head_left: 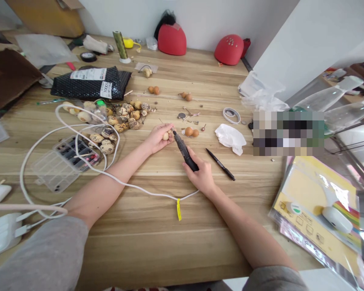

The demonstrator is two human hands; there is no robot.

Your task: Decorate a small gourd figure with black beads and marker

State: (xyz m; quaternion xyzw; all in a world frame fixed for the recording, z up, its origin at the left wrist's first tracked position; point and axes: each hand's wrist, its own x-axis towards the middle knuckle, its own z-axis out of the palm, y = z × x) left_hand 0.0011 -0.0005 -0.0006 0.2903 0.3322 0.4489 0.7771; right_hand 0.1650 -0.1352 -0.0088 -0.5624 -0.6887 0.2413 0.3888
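Observation:
My left hand (160,138) is closed around a small pale gourd (166,136), with its rounded end showing between the fingers. In my right hand (201,170) is a black rotary tool (183,148), gripped like a pen. Its tip meets or nearly meets the gourd; contact cannot be made out. A white cable (151,193) with a yellow tag (178,209) runs from under my right hand across my left forearm. Just beyond the tool lies a brown gourd (191,131), near several small metal bits (193,122). A black marker (220,164) rests right of my right hand.
Several patterned gourds (127,115) lie at left, beside an open clear parts box (59,173) and a black parcel (87,87). A tape roll (231,116) and crumpled white tissue (230,138) are on the right, past them a yellow packet (315,190) and white mouse (337,219).

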